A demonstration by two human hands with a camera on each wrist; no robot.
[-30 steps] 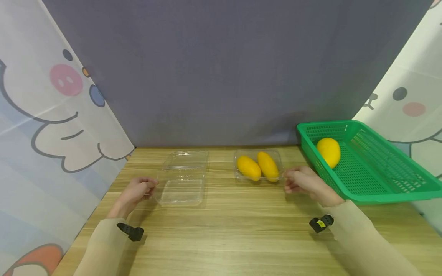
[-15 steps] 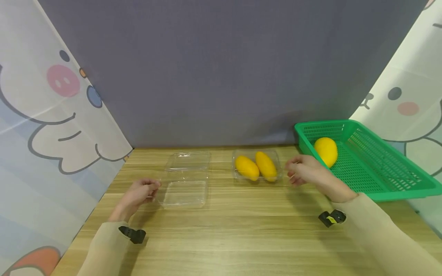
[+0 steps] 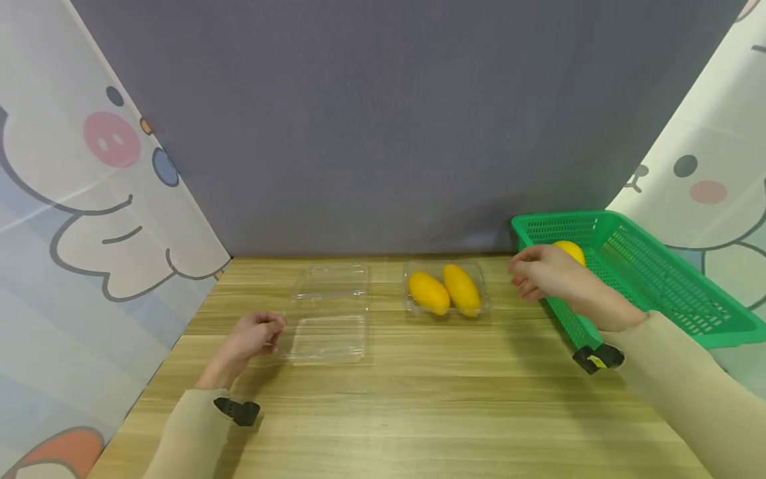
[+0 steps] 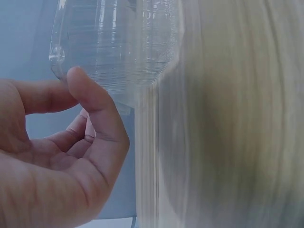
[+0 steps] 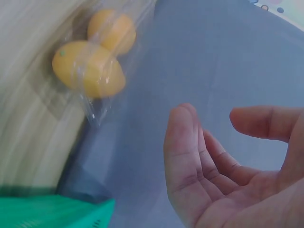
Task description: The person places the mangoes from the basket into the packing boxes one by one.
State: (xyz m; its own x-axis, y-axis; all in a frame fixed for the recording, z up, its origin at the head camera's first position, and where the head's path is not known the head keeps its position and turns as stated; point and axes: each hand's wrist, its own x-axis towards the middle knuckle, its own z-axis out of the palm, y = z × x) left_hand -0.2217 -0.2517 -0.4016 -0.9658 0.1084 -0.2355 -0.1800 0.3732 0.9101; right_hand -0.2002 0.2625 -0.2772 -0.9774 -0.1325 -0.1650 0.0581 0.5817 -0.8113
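Note:
A clear plastic clamshell container (image 3: 329,336) lies with its lid up on the wooden table, left of centre. My left hand (image 3: 254,334) pinches its left edge between thumb and forefinger, as the left wrist view (image 4: 71,142) shows close up. Near the basket's left rim, my right hand (image 3: 544,271) is raised, holding nothing, with thumb and fingers apart. A second clear container (image 3: 413,309) holds two yellow mangoes (image 3: 429,293), (image 3: 461,290). Another mango (image 3: 571,250) sits in the green basket (image 3: 688,266), partly hidden behind my right hand.
A grey wall panel (image 3: 371,133) stands along the table's far edge. Cartoon-printed sheets flank it at left (image 3: 120,219) and right (image 3: 712,159). The basket takes up the table's right side.
My left hand has shifted slightly right, and the pinched container has slid with it. Away from the filled container, my right hand has moved right and up to the basket's rim.

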